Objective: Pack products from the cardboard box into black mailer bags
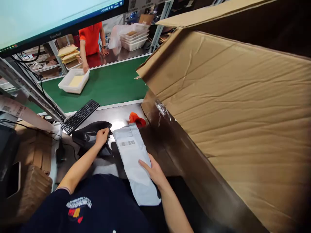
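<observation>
My right hand (pixel 155 170) grips a long white plastic mailer (pixel 133 161) by its right edge, thumb on top. A barcode label shows near the far end of the mailer. To the left, my left hand (pixel 102 136) pinches the edge of a black plastic bag (pixel 88 134), which lies crumpled on the metal table (pixel 109 113). Just beyond the mailer's far end sits a small orange-red item (pixel 137 119), whose kind I cannot make out.
A large cardboard box (pixel 230 106) fills the right side. A keyboard (pixel 81 116) lies at the back left, below a monitor (pixel 60 19). Across the green conveyor belt (pixel 114 81), a person in orange (pixel 90 40) touches a white basket (pixel 75 81). A phone (pixel 14 179) stands at far left.
</observation>
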A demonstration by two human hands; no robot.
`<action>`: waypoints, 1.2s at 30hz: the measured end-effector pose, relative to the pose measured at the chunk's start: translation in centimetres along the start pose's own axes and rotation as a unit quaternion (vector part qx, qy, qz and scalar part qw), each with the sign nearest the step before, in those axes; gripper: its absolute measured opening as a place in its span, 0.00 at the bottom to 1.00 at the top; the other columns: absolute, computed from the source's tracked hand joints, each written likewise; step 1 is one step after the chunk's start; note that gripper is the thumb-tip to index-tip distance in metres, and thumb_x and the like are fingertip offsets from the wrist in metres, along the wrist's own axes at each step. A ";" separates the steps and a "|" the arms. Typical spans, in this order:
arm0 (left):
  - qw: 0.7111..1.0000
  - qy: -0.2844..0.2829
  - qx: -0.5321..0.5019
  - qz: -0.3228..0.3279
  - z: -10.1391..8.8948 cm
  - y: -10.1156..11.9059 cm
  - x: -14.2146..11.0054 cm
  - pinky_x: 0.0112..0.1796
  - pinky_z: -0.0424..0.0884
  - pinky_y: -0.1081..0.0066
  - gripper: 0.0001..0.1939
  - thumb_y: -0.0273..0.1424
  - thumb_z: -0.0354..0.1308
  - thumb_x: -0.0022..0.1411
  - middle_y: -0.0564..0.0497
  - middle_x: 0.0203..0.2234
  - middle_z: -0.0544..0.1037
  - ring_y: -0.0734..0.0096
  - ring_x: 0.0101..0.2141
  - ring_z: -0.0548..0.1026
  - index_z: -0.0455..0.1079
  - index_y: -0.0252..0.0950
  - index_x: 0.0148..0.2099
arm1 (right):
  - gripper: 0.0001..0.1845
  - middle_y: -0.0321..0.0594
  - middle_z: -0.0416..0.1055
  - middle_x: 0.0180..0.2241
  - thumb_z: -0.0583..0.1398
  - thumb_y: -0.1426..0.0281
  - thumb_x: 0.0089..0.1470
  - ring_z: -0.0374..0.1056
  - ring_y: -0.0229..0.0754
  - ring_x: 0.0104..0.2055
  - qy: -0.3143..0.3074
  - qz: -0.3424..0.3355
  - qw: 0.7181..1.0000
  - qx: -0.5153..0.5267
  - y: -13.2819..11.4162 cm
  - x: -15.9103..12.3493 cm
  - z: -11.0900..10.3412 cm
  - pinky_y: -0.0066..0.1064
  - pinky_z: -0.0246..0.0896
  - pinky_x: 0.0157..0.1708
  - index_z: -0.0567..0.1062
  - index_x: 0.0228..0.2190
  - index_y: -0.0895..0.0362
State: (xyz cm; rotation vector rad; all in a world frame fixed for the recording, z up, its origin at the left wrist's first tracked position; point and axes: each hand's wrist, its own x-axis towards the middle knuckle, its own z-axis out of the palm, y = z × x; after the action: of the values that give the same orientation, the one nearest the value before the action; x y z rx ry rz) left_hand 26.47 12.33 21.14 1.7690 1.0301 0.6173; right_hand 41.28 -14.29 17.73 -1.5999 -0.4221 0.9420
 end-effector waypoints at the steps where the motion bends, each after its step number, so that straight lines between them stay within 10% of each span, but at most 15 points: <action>1: 1.000 0.014 0.002 0.009 -0.4 0.5 0.2 0.44 0.71 0.66 0.21 0.43 0.54 0.70 0.46 0.35 0.84 0.62 0.39 0.78 0.81 0.33 0.39 | 0.41 0.50 0.79 0.53 0.72 0.46 0.42 0.75 0.60 0.56 -0.005 -0.001 1.000 0.006 -0.7 -0.1 -0.3 0.52 0.70 0.60 0.74 0.53 0.54; 5: 0.995 0.041 0.072 0.059 -2.0 3.0 1.4 0.54 0.71 0.64 0.16 0.36 0.56 0.70 0.46 0.49 0.85 0.59 0.49 0.80 0.82 0.38 0.52 | 0.40 0.48 0.78 0.56 0.71 0.46 0.47 0.73 0.59 0.58 -0.054 -0.013 0.998 -0.014 -3.9 -0.6 -1.7 0.51 0.70 0.61 0.73 0.57 0.52; 12: 0.967 -0.076 0.234 0.069 -1.7 5.1 1.8 0.53 0.73 0.64 0.18 0.27 0.60 0.65 0.47 0.50 0.84 0.57 0.50 0.80 0.81 0.39 0.56 | 0.36 0.46 0.78 0.55 0.71 0.51 0.50 0.73 0.59 0.58 -0.298 -0.018 0.949 -0.095 -6.0 0.6 -0.7 0.52 0.68 0.62 0.76 0.56 0.53; 18: 0.909 -0.104 0.386 0.120 -1.0 3.6 -1.4 0.51 0.74 0.62 0.27 0.22 0.55 0.63 0.42 0.50 0.77 0.56 0.50 0.76 0.74 0.37 0.63 | 0.40 0.50 0.78 0.55 0.71 0.48 0.46 0.73 0.61 0.58 -0.222 -0.017 0.973 -0.067 -3.8 3.0 -0.3 0.53 0.66 0.63 0.76 0.55 0.56; 25: 0.865 -0.211 0.380 0.250 0.8 0.4 -4.5 0.49 0.74 0.63 0.23 0.24 0.52 0.65 0.42 0.47 0.76 0.59 0.47 0.75 0.75 0.39 0.60 | 0.40 0.46 0.76 0.59 0.72 0.53 0.47 0.71 0.58 0.61 -0.297 -0.043 0.953 -0.041 -1.4 3.2 2.2 0.53 0.63 0.66 0.74 0.59 0.53; 29: 0.896 -0.099 0.371 0.221 0.7 -2.8 -5.8 0.59 0.69 0.55 0.30 0.23 0.54 0.63 0.39 0.57 0.74 0.53 0.56 0.73 0.70 0.40 0.66 | 0.45 0.47 0.72 0.62 0.72 0.53 0.45 0.69 0.58 0.63 -0.220 -0.028 0.975 -0.011 1.2 4.3 3.5 0.54 0.60 0.68 0.71 0.62 0.52; 33: 0.927 0.087 0.357 0.074 -1.2 -7.3 -5.5 0.68 0.45 0.33 0.43 0.20 0.59 0.55 0.29 0.71 0.56 0.34 0.71 0.53 0.59 0.33 0.73 | 0.42 0.47 0.74 0.61 0.72 0.55 0.45 0.70 0.59 0.62 -0.208 -0.004 0.978 -0.008 3.8 4.4 5.2 0.53 0.63 0.66 0.72 0.61 0.51; 36: 0.947 0.231 0.212 -0.066 -3.0 -10.3 -4.0 0.69 0.42 0.36 0.53 0.21 0.63 0.50 0.26 0.74 0.47 0.34 0.74 0.45 0.48 0.28 0.76 | 0.42 0.47 0.74 0.61 0.71 0.54 0.45 0.70 0.60 0.62 -0.182 0.002 0.983 -0.010 4.7 4.0 6.7 0.54 0.63 0.66 0.73 0.60 0.51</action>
State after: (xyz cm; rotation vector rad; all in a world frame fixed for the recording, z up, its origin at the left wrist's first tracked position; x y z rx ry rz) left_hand 18.28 12.23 13.15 1.9412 1.6952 0.7912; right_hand 37.59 -8.28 11.89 -1.4467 -0.6834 1.2415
